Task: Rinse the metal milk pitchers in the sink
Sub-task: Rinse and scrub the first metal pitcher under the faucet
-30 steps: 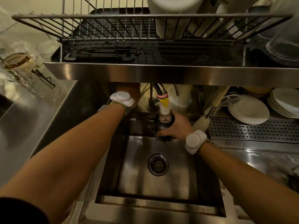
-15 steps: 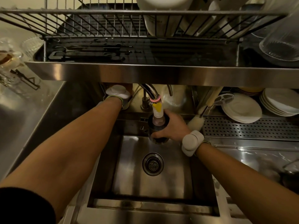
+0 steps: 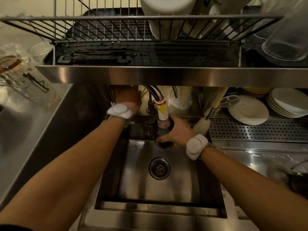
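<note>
My right hand grips a dark metal milk pitcher and holds it upright over the back of the steel sink. The white ribbed faucet nozzle, with a yellow and pink collar, reaches down into the pitcher's mouth. My left hand is up behind the sink at the left of the faucet, under the shelf edge; its fingers are hidden, so what it touches cannot be told. Both wrists carry white bands.
A steel shelf with a wire dish rack overhangs the sink at head height. Stacked white plates and a white brush sit on the perforated drainboard at right. Glassware stands on the left counter. The drain lies mid-basin.
The pitcher stays under the nozzle in my right hand. The view shifted slightly and my left hand now shows more below the shelf.
</note>
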The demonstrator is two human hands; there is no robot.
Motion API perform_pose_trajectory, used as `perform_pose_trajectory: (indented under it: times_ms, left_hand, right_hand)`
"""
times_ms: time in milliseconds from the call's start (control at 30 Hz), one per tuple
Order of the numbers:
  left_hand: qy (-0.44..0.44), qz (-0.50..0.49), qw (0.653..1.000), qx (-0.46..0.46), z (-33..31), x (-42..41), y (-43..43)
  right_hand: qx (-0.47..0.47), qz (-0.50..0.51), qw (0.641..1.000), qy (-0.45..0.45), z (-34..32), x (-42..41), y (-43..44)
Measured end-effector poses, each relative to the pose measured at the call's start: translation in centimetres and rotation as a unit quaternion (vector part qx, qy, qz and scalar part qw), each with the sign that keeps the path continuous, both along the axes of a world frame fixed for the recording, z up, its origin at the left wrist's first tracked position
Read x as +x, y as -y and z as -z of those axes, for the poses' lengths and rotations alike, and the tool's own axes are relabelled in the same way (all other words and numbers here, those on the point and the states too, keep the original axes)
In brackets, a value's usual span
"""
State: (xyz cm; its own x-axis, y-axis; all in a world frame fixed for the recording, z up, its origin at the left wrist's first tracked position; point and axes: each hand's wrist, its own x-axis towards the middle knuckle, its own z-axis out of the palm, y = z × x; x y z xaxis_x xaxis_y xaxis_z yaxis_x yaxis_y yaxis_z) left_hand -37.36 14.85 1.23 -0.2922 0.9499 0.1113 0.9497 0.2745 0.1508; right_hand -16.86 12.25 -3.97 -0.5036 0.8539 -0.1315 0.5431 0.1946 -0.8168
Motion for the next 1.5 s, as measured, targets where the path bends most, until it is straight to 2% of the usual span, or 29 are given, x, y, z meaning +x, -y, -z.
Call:
perform_pose_trajectory:
  times_ms: [100,133,300,433,500,567,700,867,1000,1133,1267,1400,1500]
  left_hand:
    - [0.066,0.099,0.992,0.048,1.9,-0.1,2.2]
    - [0.097,0.105,0.989,0.046,2.3,0.0,3.4]
    - [0.187,0.08,0.978,-0.037,3.9,-0.6,6.6]
    - [0.207,0.082,0.972,-0.07,4.8,-1.4,8.1]
    - [0.221,0.076,0.969,-0.078,4.9,-1.5,8.6]
    - [0.229,0.073,0.966,-0.092,5.0,-1.8,8.7]
    - [0.226,0.08,0.965,-0.107,5.3,-2.1,9.2]
    - [0.219,0.08,0.965,-0.116,5.5,-2.5,9.5]
    - [0.214,0.086,0.965,-0.125,5.7,-2.6,9.5]
    - [0.218,0.086,0.964,-0.128,5.8,-2.6,9.5]
    - [0.219,0.094,0.963,-0.129,5.9,-2.6,9.8]
    - [0.213,0.094,0.963,-0.135,5.8,-3.0,9.5]
    - [0.212,0.093,0.962,-0.144,5.9,-3.1,9.5]
  right_hand:
    - [0.009,0.016,1.0,-0.007,0.2,0.3,0.6]
    - [0.014,0.033,0.999,-0.009,0.2,0.3,0.6]
    - [0.005,0.034,0.999,0.006,0.4,-0.2,0.9]
    - [0.012,0.081,0.997,0.005,0.3,0.2,0.9]
    - [0.008,0.055,0.998,0.01,0.2,-0.5,1.1]
    - [0.005,0.032,0.999,0.026,0.2,-0.6,1.1]
    - [0.018,0.082,0.996,0.031,0.2,0.4,0.9]
    - [-0.01,0.042,0.998,0.04,0.5,0.1,0.9]
    - [0.013,0.087,0.996,0.035,0.1,0.0,0.5]
    - [-0.027,0.017,0.999,0.043,0.2,-0.5,0.5]
    - [0.003,0.093,0.996,0.018,0.1,-0.3,0.3]
    - [-0.047,0.02,0.998,0.022,0.1,-0.3,0.4]
    - [-0.014,0.069,0.997,0.035,-0.1,0.4,0.5]
